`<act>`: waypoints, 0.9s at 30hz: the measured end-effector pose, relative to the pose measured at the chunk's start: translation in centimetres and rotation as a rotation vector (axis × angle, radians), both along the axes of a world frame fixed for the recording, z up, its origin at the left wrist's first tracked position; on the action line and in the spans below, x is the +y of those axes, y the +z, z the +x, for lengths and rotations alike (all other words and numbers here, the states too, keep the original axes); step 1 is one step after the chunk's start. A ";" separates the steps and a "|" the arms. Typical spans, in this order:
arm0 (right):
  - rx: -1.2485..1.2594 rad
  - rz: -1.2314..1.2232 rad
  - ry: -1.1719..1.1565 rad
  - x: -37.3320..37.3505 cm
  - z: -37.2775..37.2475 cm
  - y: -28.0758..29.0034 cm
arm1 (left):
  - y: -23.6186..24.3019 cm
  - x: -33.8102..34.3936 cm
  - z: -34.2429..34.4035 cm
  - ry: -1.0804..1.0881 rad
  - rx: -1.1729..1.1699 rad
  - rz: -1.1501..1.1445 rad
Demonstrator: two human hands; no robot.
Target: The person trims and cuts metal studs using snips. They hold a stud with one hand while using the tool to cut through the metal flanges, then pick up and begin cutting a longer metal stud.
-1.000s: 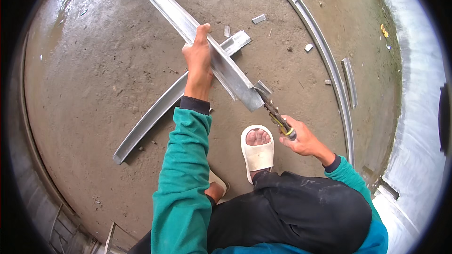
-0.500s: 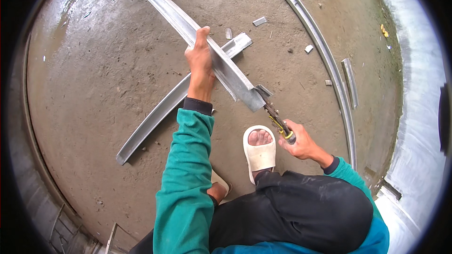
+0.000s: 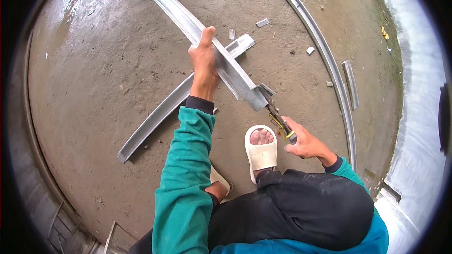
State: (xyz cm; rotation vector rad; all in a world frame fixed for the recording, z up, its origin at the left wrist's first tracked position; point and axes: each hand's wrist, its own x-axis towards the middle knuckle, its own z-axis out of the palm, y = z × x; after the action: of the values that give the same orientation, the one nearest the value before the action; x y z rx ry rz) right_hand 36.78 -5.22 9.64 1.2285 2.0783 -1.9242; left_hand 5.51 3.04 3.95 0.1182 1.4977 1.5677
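My left hand [image 3: 204,62] is closed around the middle of a long silver metal channel [image 3: 176,13], which slants from the far left toward my right foot. At its near end, cut flaps of metal stick out. My right hand [image 3: 302,140] grips the handles of tin snips [image 3: 281,124], dark with yellow trim. The snips' jaws meet a bent flap [image 3: 267,89] at the channel's near end; how far they are closed on it is hidden. Beneath the held channel, a second metal channel [image 3: 155,120] lies crosswise on the floor.
A long, thin metal channel [image 3: 324,49] runs along the right side of the concrete floor [image 3: 89,94]. Beside it lies a short strip [image 3: 351,84]. Several offcuts, such as a small metal piece [image 3: 262,22], are scattered farther off. My sandalled foot [image 3: 261,148] stands close below the snips.
The whole scene has shifted very slightly in view. My right hand's fingers have moved a little on the snips' handles; the left hand keeps its hold on the channel.
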 end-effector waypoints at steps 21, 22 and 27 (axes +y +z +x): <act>-0.158 -0.112 -0.044 -0.3 -1.0 0.3 | -1.6 0.1 0.3 0.025 0.052 -0.049; -0.087 -0.023 -0.022 -0.5 -1.0 -0.3 | -1.8 0.1 0.3 0.030 0.050 -0.035; -0.111 -0.106 -0.045 0.0 -1.3 -1.0 | -2.6 0.0 0.1 0.091 0.055 -0.017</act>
State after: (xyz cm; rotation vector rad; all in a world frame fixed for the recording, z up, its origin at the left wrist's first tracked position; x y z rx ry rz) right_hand 35.50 -5.18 8.67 1.3370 1.8866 -1.9092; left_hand 5.63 3.09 1.35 0.0852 1.5776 1.6352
